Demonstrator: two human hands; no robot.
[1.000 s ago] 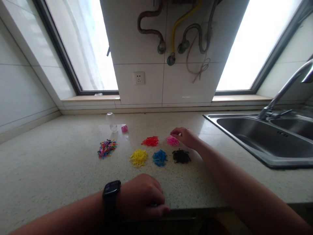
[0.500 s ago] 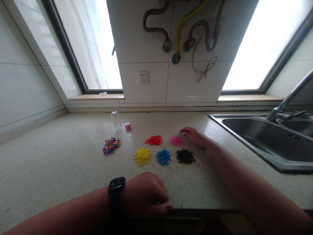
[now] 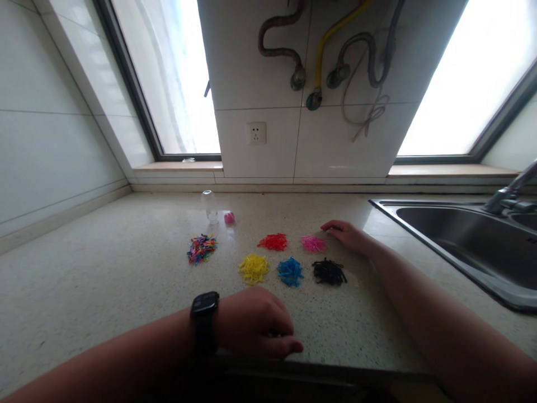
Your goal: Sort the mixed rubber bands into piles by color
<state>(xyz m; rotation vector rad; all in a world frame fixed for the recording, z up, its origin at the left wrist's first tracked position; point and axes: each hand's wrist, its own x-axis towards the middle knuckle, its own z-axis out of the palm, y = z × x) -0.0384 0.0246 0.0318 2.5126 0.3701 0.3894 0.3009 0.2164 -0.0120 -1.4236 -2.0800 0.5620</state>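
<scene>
My right hand [image 3: 349, 236] lies low over the counter, fingers stretched out, just right of a pink pile of small rubber bands [image 3: 313, 243]. Nothing shows between its fingers. My left hand [image 3: 259, 324], below a dark watch, is curled at the counter's front edge; whatever its fingers may hold is hidden. Ahead of it are a yellow pile [image 3: 254, 269], a blue pile [image 3: 290, 272] and a black pile [image 3: 329, 272]. A red pile [image 3: 273, 242] sits left of the pink one. Farther left is a mixed-colour pile [image 3: 202, 248].
Behind the mixed pile stands a clear small bottle [image 3: 210, 208], with a pink cap [image 3: 229, 218] beside it. A steel sink [image 3: 453, 229] with a tap [image 3: 509, 193] is set into the counter [image 3: 126, 280] at right. Hoses and a socket [image 3: 256, 133] are on the tiled wall.
My right hand has drawn away from the pink pile to the right, its fingers stretching out. My left hand stays curled at the edge. The whole view has shifted, moving things rightward in the picture.
</scene>
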